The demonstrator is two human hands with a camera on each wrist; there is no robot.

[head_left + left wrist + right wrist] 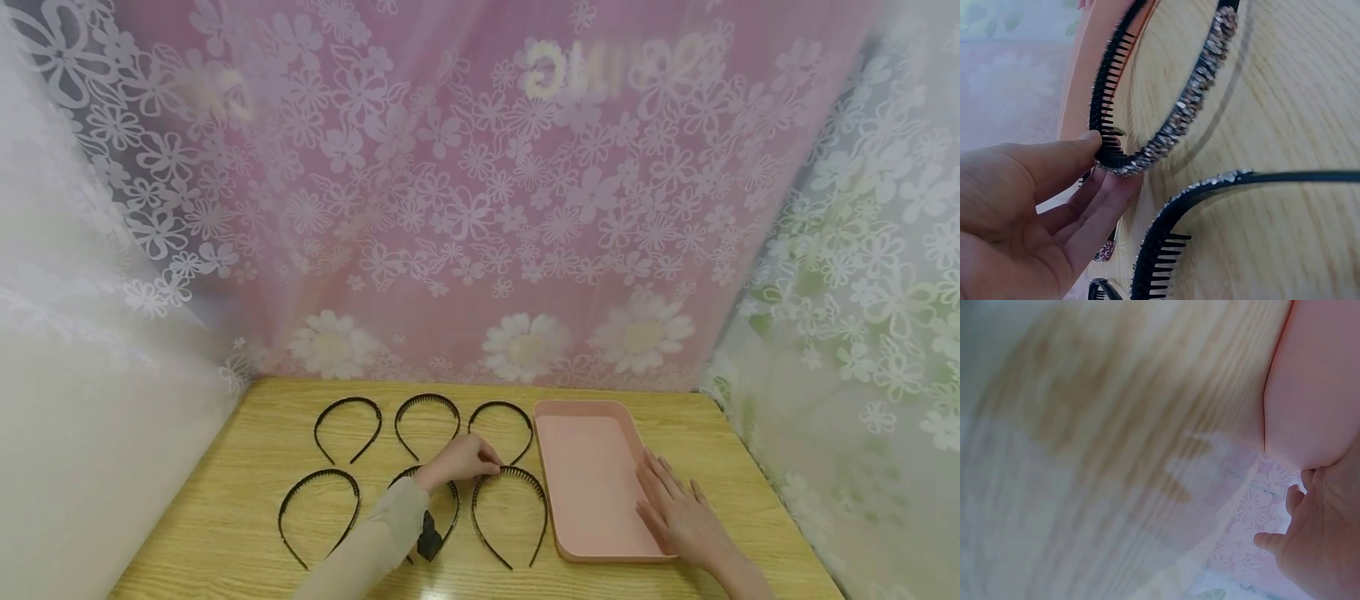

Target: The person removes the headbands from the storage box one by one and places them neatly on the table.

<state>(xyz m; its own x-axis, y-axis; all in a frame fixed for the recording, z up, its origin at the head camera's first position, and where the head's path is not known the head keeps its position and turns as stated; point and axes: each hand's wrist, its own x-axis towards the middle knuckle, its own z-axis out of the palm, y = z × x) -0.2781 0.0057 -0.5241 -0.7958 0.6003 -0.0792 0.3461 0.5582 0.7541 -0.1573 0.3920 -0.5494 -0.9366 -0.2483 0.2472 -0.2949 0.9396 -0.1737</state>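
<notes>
The toothed headband nearest the pink tray lies in the front row on the wooden surface. The left hand pinches the top of its arch between thumb and fingers; the wrist view shows a glittery outer band and black comb teeth. The front middle headband is partly covered by the sleeve. Four more headbands lie around them. The right hand lies flat with straight fingers on the tray's right side; its own wrist view is blurred, showing only tray edge and knuckles.
</notes>
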